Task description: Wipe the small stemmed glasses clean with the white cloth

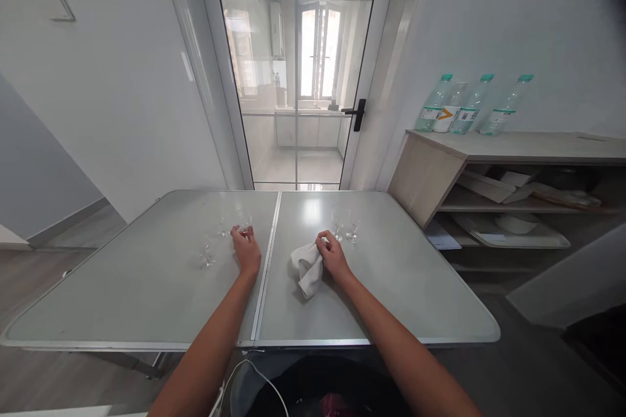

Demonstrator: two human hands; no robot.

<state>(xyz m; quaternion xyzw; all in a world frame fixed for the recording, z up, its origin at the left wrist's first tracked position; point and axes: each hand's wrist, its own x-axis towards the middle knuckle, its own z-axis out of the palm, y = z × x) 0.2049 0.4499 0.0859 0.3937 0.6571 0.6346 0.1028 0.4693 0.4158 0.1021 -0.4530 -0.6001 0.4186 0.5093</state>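
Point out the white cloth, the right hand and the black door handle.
White cloth (313, 257): head view, on its crumpled upper part.
Right hand (333, 256): head view, on the back of the hand.
Black door handle (360, 115): head view, on its upright plate.

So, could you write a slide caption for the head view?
Right hand holding a crumpled white cloth, left hand at a transparent drinking glass, above a grey rectangular table.
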